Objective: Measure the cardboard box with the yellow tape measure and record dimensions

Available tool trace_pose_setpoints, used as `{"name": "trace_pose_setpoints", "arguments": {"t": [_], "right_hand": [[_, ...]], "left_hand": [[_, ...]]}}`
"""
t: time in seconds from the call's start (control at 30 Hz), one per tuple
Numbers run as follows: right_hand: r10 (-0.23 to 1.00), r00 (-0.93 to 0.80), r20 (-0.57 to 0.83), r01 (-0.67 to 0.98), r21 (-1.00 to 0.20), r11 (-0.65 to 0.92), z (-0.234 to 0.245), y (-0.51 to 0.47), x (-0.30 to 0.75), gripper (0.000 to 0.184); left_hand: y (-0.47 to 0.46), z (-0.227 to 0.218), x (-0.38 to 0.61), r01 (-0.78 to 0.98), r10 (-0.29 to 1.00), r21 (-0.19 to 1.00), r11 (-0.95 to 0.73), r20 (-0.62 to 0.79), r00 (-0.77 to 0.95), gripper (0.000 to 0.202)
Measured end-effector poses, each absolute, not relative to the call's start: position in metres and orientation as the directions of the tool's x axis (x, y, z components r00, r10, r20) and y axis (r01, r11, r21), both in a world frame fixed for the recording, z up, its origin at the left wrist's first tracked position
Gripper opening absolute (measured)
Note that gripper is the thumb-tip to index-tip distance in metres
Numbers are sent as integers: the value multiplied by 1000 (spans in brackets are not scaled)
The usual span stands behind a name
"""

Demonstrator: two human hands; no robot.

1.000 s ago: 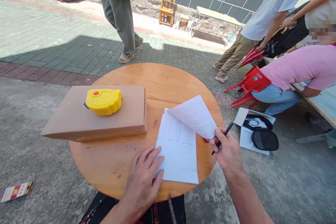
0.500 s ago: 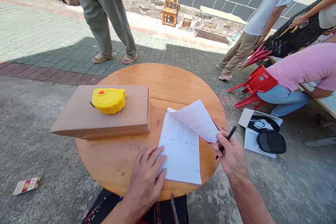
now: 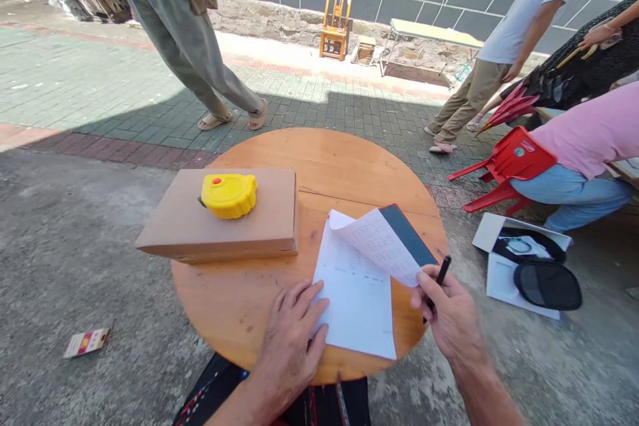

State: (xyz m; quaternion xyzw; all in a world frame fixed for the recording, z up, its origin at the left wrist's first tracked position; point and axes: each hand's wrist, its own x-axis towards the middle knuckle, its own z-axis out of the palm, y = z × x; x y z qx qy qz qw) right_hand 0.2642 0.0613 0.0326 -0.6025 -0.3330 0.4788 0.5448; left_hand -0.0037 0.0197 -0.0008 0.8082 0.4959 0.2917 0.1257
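Printed paper sheets [image 3: 357, 316] lie on the round wooden table [image 3: 349, 160]. My left hand [image 3: 294, 329] rests flat on their left edge, fingers spread. My right hand [image 3: 446, 306] pinches the corner of the folded-back top sheet [image 3: 382, 246] and also keeps a black pen [image 3: 443, 271] in its grip. Behind that lifted sheet, a dark tablet-like slab with a red edge [image 3: 409, 234] is partly covered. To the left, a yellow tape measure [image 3: 229, 196] with a red button sits on a closed cardboard box [image 3: 224, 233].
An open white box with a black case [image 3: 532, 253] lies on the ground at right. Beyond it, a person in pink sits on a red plastic chair [image 3: 519, 160]. A person in grey trousers [image 3: 180, 33] is across the table. A printed card [image 3: 86, 343] lies at lower left.
The view has shifted left, so the table appears further right. The dark slab shows more behind the top sheet. The person in grey trousers has taken a step.
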Motion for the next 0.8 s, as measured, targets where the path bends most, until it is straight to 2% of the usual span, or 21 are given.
{"name": "trace_pose_setpoints", "arguments": {"t": [0.17,0.33,0.57,0.8], "right_hand": [[943,277,-184,-41,-983,-180,32,54,259,32],[936,337,-103,-86,-993,-79,44,63,259,28],[930,368,1,-138,-989,56,63,88,258,25],[933,358,33,-161,-982,96,57,79,257,21]], "left_hand": [[19,-3,-3,737,880,489,-466,340,331,25],[18,-3,-5,732,877,489,-474,331,348,28],[53,14,5,715,922,596,-366,338,190,47],[111,11,38,707,961,657,-262,245,129,60]]}}
